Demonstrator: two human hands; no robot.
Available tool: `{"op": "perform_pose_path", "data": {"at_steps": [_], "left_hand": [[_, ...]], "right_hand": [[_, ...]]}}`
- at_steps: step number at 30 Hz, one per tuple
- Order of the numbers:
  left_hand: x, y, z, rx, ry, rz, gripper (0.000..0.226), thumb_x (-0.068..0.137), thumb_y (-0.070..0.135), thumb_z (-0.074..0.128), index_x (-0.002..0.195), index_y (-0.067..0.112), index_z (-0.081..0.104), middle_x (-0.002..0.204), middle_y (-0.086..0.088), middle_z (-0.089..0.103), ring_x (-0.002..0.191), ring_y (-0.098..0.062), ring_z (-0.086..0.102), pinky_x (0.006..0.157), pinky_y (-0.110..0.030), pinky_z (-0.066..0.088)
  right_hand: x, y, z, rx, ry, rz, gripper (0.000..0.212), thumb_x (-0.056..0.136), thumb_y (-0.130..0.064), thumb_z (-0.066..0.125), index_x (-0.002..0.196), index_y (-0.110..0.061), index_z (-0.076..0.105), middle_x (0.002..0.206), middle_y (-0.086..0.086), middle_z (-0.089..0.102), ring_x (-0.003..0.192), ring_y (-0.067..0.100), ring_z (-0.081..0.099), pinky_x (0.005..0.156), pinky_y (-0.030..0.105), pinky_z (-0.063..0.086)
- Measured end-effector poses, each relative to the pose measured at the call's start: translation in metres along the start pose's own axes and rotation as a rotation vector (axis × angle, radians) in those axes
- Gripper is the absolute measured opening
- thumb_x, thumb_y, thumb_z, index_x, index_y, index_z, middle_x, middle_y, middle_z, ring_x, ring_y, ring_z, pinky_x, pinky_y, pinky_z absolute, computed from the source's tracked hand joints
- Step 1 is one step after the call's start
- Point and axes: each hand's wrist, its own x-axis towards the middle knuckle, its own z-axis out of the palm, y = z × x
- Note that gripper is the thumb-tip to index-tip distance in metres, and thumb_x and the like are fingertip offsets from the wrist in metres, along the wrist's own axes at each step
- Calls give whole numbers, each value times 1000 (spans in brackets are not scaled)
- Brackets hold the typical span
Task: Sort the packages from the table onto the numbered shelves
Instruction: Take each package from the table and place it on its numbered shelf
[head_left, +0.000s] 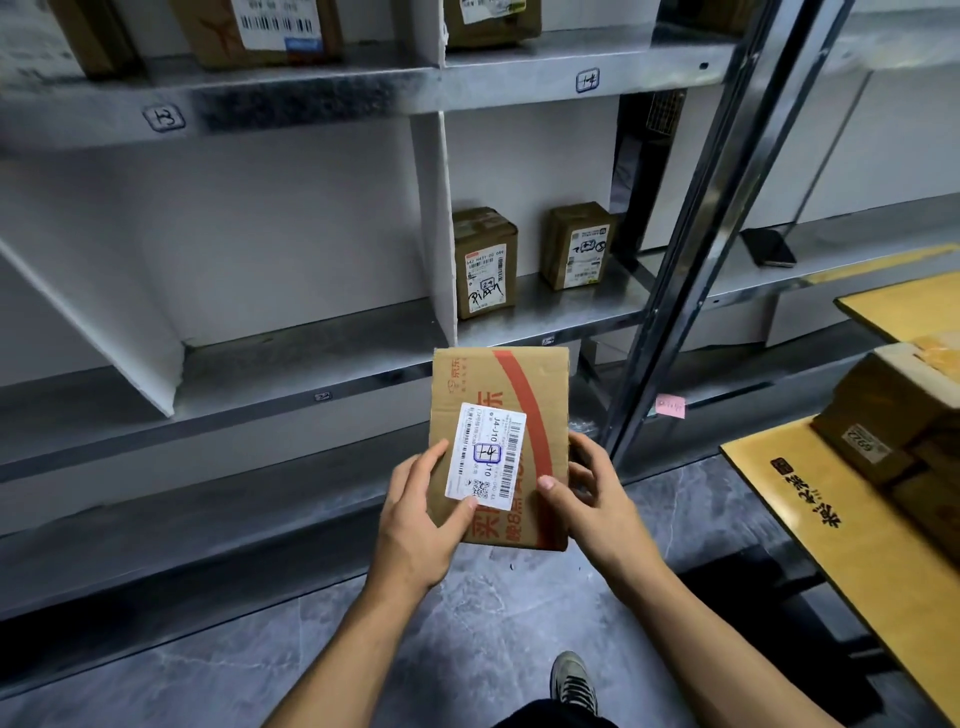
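Observation:
A flat brown cardboard package (540, 395) with red print and a white label marked 14 is held up in front of the shelves. My left hand (423, 514) grips its lower left edge with the thumb on the label. My right hand (597, 493) grips its right edge, thumb on the front. The metal shelf rack (311, 98) carries hand-written tags 13 (163, 117) and 14 (587, 80). The yellow table (831, 530) at the right carries more brown packages (893, 421).
Two small brown boxes (485, 262) (579, 244) stand in the middle shelf bay below tag 14. More boxes (270, 28) sit on the top shelf. White dividers (434, 218) separate the bays. A dark phone (769, 247) lies on the right shelf. My shoe (571, 680) is on the grey floor.

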Motion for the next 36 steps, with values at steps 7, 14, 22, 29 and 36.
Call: {"op": "perform_pose_path", "data": {"at_steps": [7, 14, 22, 29, 36], "left_hand": [[19, 26, 18, 50, 29, 139, 68, 82, 23, 76, 143, 26, 45, 129, 11, 41, 110, 11, 38, 89, 7, 22], [67, 76, 27, 26, 80, 264, 68, 84, 26, 74, 144, 28, 43, 139, 1, 41, 124, -9, 44, 105, -14, 29], [140, 156, 20, 8, 124, 462, 63, 85, 34, 63, 144, 25, 41, 141, 5, 40, 126, -6, 43, 107, -22, 36], [202, 204, 19, 185, 221, 613, 40, 85, 28, 60, 122, 13, 61, 117, 0, 60, 109, -17, 55, 97, -26, 41], [256, 259, 12, 545, 253, 697, 47, 86, 43, 50, 125, 18, 58, 122, -3, 58, 112, -22, 51, 98, -40, 43]], "right_hand": [[10, -20, -10, -103, 171, -104, 71, 83, -38, 78, 139, -48, 35, 114, -26, 60, 104, -3, 63, 94, 33, 54], [46, -57, -38, -36, 274, -268, 69, 86, -32, 75, 139, -49, 34, 119, -21, 61, 106, -11, 61, 100, 43, 53], [109, -124, -92, 54, 291, -435, 66, 82, -44, 70, 136, -57, 34, 128, -13, 62, 119, 11, 61, 97, 48, 54], [162, -185, -145, 41, 333, -594, 70, 85, -39, 71, 143, -46, 32, 127, -10, 61, 116, 6, 61, 99, 46, 53], [211, -263, -188, 98, 355, -767, 69, 84, -40, 70, 140, -49, 31, 132, -3, 60, 117, 13, 63, 97, 47, 55]]}}
